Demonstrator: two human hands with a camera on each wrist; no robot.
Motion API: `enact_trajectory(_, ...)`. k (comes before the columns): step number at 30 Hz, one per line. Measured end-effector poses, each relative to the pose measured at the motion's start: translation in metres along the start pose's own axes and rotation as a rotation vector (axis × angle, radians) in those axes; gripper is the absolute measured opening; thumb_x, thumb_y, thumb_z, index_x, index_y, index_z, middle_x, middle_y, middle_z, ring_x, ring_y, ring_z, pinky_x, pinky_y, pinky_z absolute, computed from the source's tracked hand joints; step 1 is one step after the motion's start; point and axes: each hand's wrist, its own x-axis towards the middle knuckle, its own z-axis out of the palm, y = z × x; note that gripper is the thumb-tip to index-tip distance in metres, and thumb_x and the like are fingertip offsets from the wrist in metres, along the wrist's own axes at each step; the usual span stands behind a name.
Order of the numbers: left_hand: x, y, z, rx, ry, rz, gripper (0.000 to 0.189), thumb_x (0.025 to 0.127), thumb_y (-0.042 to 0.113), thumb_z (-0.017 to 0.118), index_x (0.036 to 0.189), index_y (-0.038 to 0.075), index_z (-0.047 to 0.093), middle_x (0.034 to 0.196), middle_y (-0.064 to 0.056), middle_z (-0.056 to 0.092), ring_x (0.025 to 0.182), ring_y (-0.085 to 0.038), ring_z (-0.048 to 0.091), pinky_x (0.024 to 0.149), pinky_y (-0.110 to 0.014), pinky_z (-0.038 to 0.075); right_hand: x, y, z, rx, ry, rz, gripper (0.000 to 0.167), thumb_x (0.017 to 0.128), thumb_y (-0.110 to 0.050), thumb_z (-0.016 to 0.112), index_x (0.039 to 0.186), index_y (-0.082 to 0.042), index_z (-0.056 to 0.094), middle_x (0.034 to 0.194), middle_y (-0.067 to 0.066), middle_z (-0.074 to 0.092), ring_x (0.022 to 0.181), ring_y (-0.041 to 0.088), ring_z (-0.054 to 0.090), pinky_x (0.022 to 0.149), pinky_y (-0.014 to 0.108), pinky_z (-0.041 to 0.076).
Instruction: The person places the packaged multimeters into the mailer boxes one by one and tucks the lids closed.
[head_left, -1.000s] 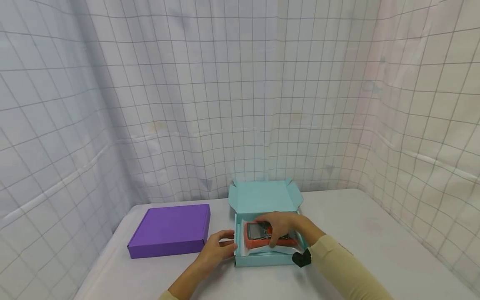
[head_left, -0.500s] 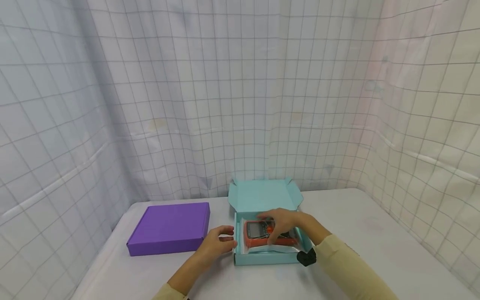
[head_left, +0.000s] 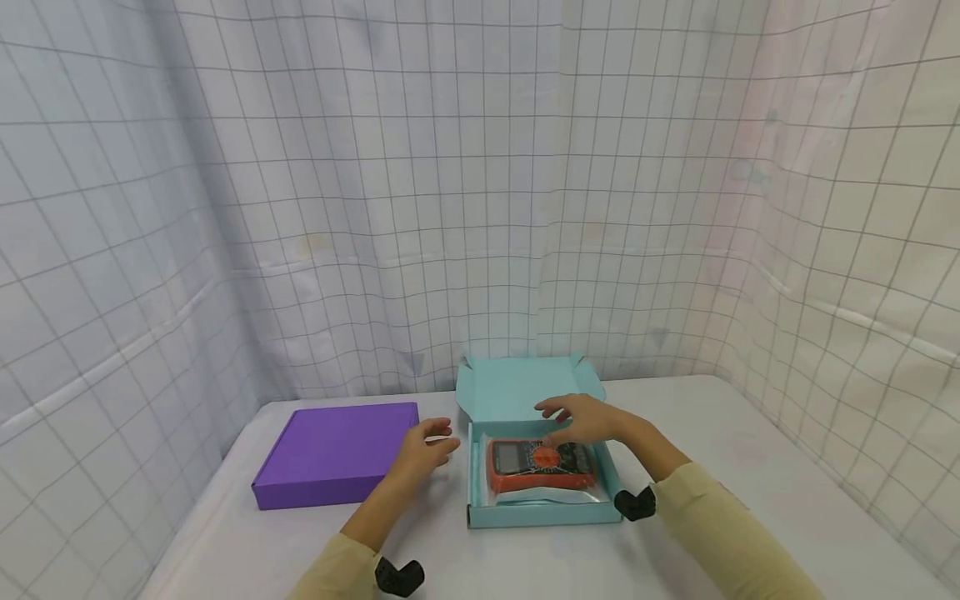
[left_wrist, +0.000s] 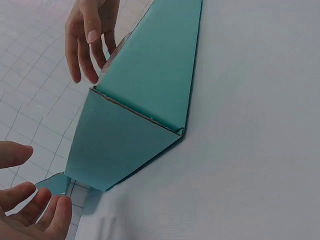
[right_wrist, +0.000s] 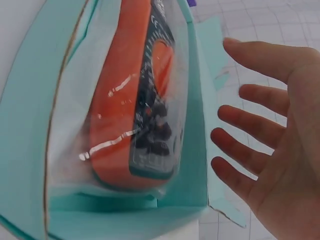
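Observation:
An orange and black multimeter (head_left: pixel 525 479) lies in a clear plastic bag inside a teal cardboard box (head_left: pixel 543 517), whose lid (head_left: pixel 517 392) stands open at the back. My right hand (head_left: pixel 591 419) hovers over the box's back right part, fingers apart and nothing in them. In the right wrist view, that hand (right_wrist: pixel 295 115) is beside the bagged multimeter (right_wrist: pixel 117 115), apart from it. My left hand (head_left: pixel 422 452) is in the air between the two boxes, its fingers loosely bent and holding nothing. The left wrist view shows the box's outer walls (left_wrist: pixel 122 135).
A closed purple box (head_left: pixel 337 454) lies to the left on the white table (head_left: pixel 750 467), close to my left hand. Grid-patterned curtains (head_left: pixel 480 208) enclose the table at the back and both sides. A black strap piece (head_left: pixel 635 504) is at my right wrist.
My right hand has let go of the multimeter and risen up and to the right. My left hand has left the box's left side, moving up and left. The multimeter stays in the box.

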Motion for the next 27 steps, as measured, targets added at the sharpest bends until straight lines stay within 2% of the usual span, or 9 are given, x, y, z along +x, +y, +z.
enact_trajectory(4, 0.012, 0.001, 0.0, -0.007, 0.054, -0.015, 0.049, 0.098, 0.008, 0.07, 0.141, -0.008, 0.054, 0.136, -0.027, 0.056, 0.12, -0.036, 0.059, 0.095, -0.046, 0.055, -0.004, 0.008, -0.008, 0.003, 0.093, -0.009, 0.067, 0.1, -0.032, 0.068, 0.154, 0.0, 0.044, 0.14, 0.022, 0.058, 0.124, 0.041, 0.058, 0.097, 0.058, 0.051)
enact_trajectory(8, 0.025, 0.003, 0.002, -0.001, 0.105, -0.024, 0.05, 0.098, 0.007, 0.068, 0.143, -0.008, 0.052, 0.137, -0.027, 0.055, 0.122, -0.038, 0.058, 0.095, -0.044, 0.055, -0.007, 0.015, -0.013, 0.021, 0.19, 0.027, 0.067, 0.1, -0.033, 0.069, 0.154, -0.003, 0.045, 0.14, 0.022, 0.058, 0.125, 0.04, 0.058, 0.098, 0.057, 0.051)
enact_trajectory(13, 0.038, 0.003, 0.007, -0.006, 0.154, -0.011, 0.05, 0.097, 0.006, 0.068, 0.142, -0.008, 0.052, 0.135, -0.028, 0.055, 0.117, -0.038, 0.06, 0.095, -0.042, 0.056, -0.011, 0.021, -0.017, 0.029, 0.333, 0.071, 0.059, 0.1, -0.028, 0.07, 0.15, -0.002, 0.051, 0.138, 0.022, 0.06, 0.124, 0.04, 0.058, 0.097, 0.058, 0.051)
enact_trajectory(20, 0.046, -0.001, 0.015, -0.013, 0.153, 0.005, 0.055, 0.097, 0.005, 0.067, 0.146, -0.011, 0.047, 0.137, -0.029, 0.053, 0.117, -0.041, 0.061, 0.094, -0.046, 0.055, -0.017, 0.034, -0.017, 0.034, 0.526, 0.111, 0.052, 0.101, -0.019, 0.067, 0.146, 0.004, 0.053, 0.136, 0.023, 0.061, 0.123, 0.041, 0.059, 0.102, 0.055, 0.048)
enact_trajectory(23, 0.048, -0.001, 0.017, -0.009, 0.153, 0.005, 0.057, 0.099, 0.007, 0.066, 0.149, -0.01, 0.044, 0.14, -0.027, 0.052, 0.123, -0.042, 0.058, 0.097, -0.048, 0.053, -0.019, 0.04, -0.018, 0.063, 0.572, 0.157, 0.056, 0.102, -0.018, 0.065, 0.15, 0.005, 0.047, 0.139, 0.026, 0.058, 0.128, 0.046, 0.054, 0.104, 0.059, 0.045)
enact_trajectory(27, 0.053, -0.003, 0.02, 0.007, 0.143, 0.028, 0.06, 0.1, 0.009, 0.066, 0.15, -0.012, 0.041, 0.142, -0.029, 0.051, 0.13, -0.044, 0.053, 0.101, -0.051, 0.05, -0.02, 0.046, -0.018, 0.113, 0.585, 0.243, 0.062, 0.103, -0.02, 0.063, 0.154, 0.004, 0.04, 0.144, 0.028, 0.053, 0.132, 0.047, 0.049, 0.103, 0.061, 0.045)
